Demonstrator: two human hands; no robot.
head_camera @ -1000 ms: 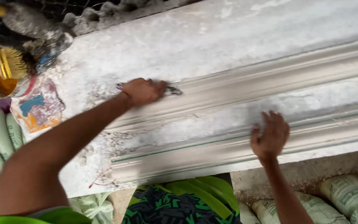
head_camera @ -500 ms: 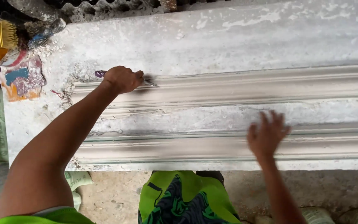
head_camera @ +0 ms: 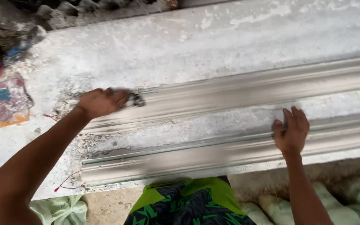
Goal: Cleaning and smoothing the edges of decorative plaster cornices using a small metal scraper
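Two long grey moulded plaster cornice strips lie side by side on a white-dusted table (head_camera: 213, 37). My left hand (head_camera: 101, 101) is shut on a small dark tool (head_camera: 135, 100) pressed against the left end of the far strip (head_camera: 246, 89). My right hand (head_camera: 291, 131) rests with fingers spread on the near strip (head_camera: 180, 160), close to the table's front edge. The tool is mostly hidden by my fingers.
A crumpled multicoloured bag (head_camera: 6, 102) lies at the table's left end, with rubble (head_camera: 80, 10) behind it. Filled pale sacks (head_camera: 346, 196) lie on the ground at lower right, and a green sack (head_camera: 61, 208) at lower left. My green patterned clothing (head_camera: 188, 204) is below the table edge.
My left hand with the tool has stayed at the far strip's left end while the view shifted. My right hand has moved from hovering to resting on the near strip.
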